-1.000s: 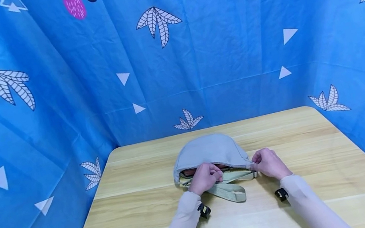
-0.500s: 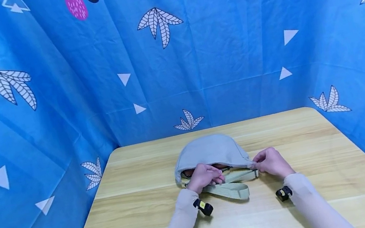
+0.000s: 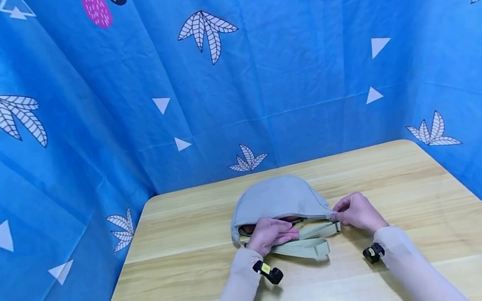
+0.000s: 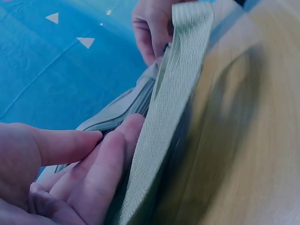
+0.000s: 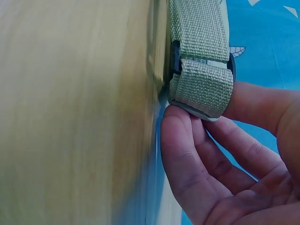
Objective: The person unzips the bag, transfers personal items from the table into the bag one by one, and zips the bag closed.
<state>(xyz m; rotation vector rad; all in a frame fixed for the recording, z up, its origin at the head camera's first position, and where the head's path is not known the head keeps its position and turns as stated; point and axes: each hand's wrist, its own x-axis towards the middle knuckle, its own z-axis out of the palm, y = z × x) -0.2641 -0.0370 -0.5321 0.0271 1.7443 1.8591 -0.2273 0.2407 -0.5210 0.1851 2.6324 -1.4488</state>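
Note:
A grey waist bag lies on the table, its zipped opening towards me and gaping at the left. Inside the gap shows something brown. My left hand is at this opening; thumb and fingers pinch the zipper edge, though what lies between the fingertips is mostly hidden. Past those fingers runs the pale green webbing strap, its loop standing up from the table. My right hand pinches the bag's right end, where the strap folds through a dark buckle.
The pale wooden table extends around the bag on all sides. Blue patterned curtains hang behind it and along both sides. A small black camera is strapped to each wrist.
My left hand has slid slightly to the right along the opening and its fingers have straightened somewhat. The strap loop has shifted a little right. My right hand keeps its hold.

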